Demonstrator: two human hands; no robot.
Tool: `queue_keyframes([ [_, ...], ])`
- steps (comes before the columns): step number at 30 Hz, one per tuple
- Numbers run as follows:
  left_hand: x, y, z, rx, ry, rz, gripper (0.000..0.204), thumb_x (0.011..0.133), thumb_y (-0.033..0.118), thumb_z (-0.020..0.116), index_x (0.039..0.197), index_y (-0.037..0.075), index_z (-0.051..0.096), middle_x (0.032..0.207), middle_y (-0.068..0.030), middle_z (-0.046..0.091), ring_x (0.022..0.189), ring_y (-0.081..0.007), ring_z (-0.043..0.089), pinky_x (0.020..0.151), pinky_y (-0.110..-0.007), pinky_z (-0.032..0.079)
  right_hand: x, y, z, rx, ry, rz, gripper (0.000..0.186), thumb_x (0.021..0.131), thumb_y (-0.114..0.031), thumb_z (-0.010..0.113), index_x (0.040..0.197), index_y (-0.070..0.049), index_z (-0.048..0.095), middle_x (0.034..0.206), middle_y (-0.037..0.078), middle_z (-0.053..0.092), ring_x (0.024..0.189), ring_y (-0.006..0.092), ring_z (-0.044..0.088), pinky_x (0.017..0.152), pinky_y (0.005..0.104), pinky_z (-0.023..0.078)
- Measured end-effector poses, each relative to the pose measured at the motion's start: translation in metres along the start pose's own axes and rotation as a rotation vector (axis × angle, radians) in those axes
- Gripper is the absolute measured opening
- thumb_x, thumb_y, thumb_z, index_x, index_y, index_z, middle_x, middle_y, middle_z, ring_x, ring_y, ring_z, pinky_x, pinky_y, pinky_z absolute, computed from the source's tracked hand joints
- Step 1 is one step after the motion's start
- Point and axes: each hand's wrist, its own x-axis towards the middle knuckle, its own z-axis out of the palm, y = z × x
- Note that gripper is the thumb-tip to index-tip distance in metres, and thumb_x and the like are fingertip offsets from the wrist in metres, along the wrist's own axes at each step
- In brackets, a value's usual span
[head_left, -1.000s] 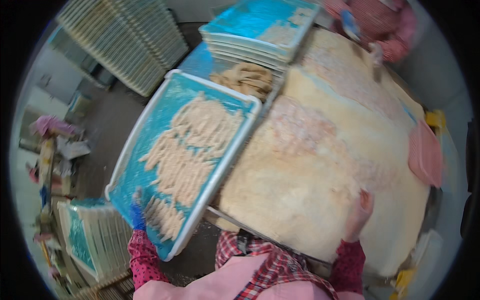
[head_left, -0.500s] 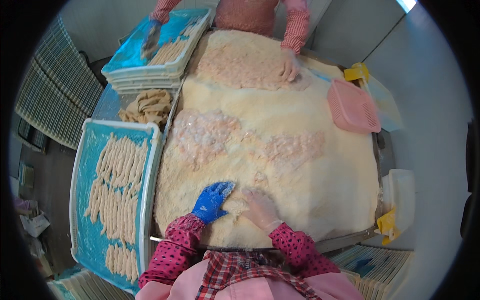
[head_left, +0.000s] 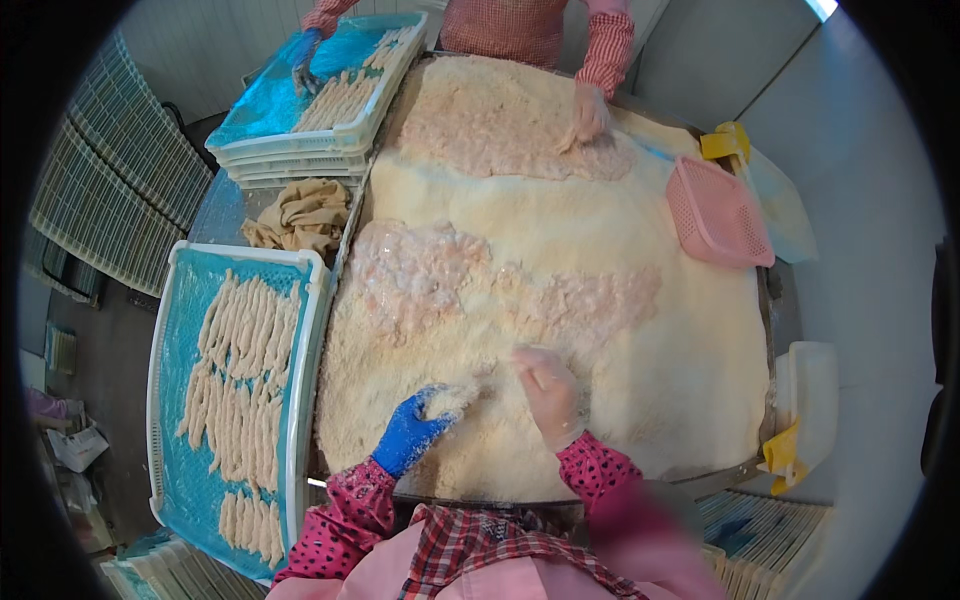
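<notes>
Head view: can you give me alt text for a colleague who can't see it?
A person's left hand in a blue glove and right hand in a clear glove press into a wide table heaped with pale breadcrumbs and pinkish raw pieces. A white-rimmed blue tray of breaded strips sits to the left. Across the table, another person's hand rests in the crumbs.

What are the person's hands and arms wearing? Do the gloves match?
No, they don't match. The left hand wears a bright blue glove, and the right hand wears a thin see-through one dusted with crumbs. Both arms have dark pink sleeves with small black dots, gathered at the wrists.
</notes>
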Motion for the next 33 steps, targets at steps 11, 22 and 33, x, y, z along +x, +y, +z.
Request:
queue_keyframes([
  [11, -0.006, 0.005, -0.001, 1.175, 0.122, 0.256, 0.043, 0.071, 0.016, 0.067, 0.113, 0.014, 0.059, 0.106, -0.0107, 0.061, 0.092, -0.032, 0.057, 0.08, -0.038, 0.047, -0.038, 0.003, 0.038, -0.288, -0.429, 0.087, 0.049, 0.074, -0.022, 0.066, 0.119, -0.007, 0.054, 0.114, 0.013, 0.057, 0.107, 0.0299, 0.051, 0.093, 0.0364, 0.041],
  [22, -0.017, -0.007, 0.039, -1.104, -0.129, -0.163, 0.043, 0.096, 0.034, 0.039, 0.13, 0.008, 0.043, 0.127, -0.012, 0.049, 0.114, -0.0244, 0.049, 0.094, -0.04, 0.043, -0.017, -0.059, 0.049, -0.187, -0.227, -0.108, 0.042, 0.086, -0.019, 0.049, 0.127, -0.008, 0.047, 0.13, 0.018, 0.044, 0.122, 0.0387, 0.036, 0.107, 0.0469, 0.019],
  [33, 0.007, 0.017, 0.126, -1.503, 0.56, 0.767, 0.056, 0.097, 0.037, 0.035, 0.142, 0.007, 0.023, 0.145, -0.0138, 0.027, 0.131, -0.025, 0.031, 0.105, -0.038, 0.031, -0.02, -0.071, 0.055, 0.157, -0.178, -0.141, 0.056, 0.096, -0.041, 0.024, 0.136, -0.002, 0.034, 0.142, 0.023, 0.029, 0.134, 0.0384, 0.023, 0.109, 0.049, 0.013],
])
